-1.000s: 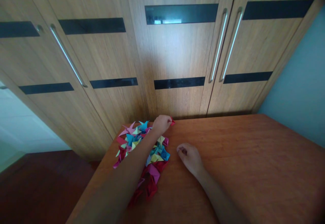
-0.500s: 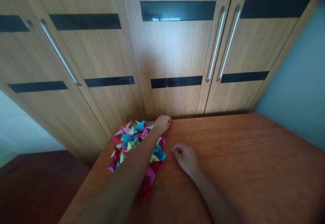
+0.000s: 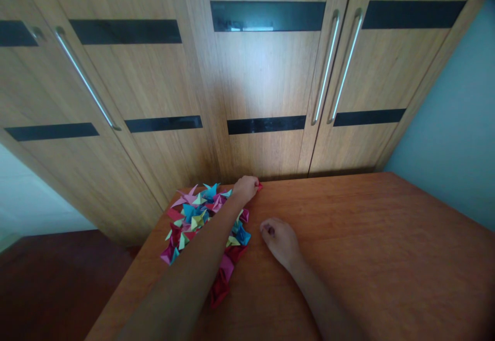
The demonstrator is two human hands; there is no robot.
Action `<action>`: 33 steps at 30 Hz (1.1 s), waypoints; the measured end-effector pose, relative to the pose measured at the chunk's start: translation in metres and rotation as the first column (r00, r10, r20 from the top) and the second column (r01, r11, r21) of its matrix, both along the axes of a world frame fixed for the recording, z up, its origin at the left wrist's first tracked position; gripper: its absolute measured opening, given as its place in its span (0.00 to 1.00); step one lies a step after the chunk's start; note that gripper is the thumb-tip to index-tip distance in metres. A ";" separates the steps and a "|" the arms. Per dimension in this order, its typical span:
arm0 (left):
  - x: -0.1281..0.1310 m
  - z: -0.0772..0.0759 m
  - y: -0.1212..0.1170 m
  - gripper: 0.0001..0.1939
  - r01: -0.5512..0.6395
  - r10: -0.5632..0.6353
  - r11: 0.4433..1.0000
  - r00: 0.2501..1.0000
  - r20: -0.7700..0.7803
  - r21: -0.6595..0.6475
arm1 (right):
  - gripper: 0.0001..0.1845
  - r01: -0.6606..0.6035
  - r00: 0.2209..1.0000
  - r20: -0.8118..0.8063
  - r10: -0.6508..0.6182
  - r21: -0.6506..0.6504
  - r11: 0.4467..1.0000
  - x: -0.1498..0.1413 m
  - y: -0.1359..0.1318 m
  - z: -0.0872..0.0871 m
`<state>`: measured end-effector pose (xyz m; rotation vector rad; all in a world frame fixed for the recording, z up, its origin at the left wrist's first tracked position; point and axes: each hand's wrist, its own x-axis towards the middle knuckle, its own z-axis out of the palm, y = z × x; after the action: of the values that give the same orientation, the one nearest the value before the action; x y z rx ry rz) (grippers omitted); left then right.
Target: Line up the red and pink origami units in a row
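Head view, small red paper [image 3: 260, 186] in left hand [image 3: 245, 188], multicoloured folded papers [image 3: 198, 221]

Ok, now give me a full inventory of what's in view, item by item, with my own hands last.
Folded paper pieces: many, overlapping, no sure count; pink, blue, red, yellow, pale green; heaped on the table, left side
Red paper piece: one, red, near the table's far edge
Table: one, reddish brown, foreground
Wardrobe: one, wood brown, behind the table
Long handles: three, silver, on the wardrobe
Small metal fitting: one, silver, wardrobe's upper left
Dark strips: eight, black, across the wardrobe
Wall: one, bluish, right
Floor: dark red-brown, lower left
Left hand: one, bare, gripping the red piece
Right hand: one, bare, loosely curled, right of the heap
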<state>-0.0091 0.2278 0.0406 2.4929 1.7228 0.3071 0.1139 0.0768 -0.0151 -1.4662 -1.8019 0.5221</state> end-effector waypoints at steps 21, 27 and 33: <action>-0.085 0.051 -0.221 0.14 0.149 -0.198 0.965 0.954 0.226 0.214 | 0.10 -0.092 0.993 0.074 0.091 0.010 0.996 -0.002 -0.012 0.007; -0.151 0.016 -0.271 0.12 -0.084 0.010 0.953 0.969 0.248 0.290 | 0.10 -0.139 0.988 0.064 0.139 -0.006 0.990 -0.003 -0.018 0.013; -0.174 0.001 -0.298 0.12 -0.159 0.083 0.931 0.969 0.233 0.329 | 0.11 -0.131 0.991 0.016 0.131 -0.008 0.991 -0.002 -0.017 0.009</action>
<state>-0.1835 -0.0698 0.0412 2.4555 1.8706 0.9323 0.1123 0.0600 -0.0065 -1.3665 -1.9203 0.5837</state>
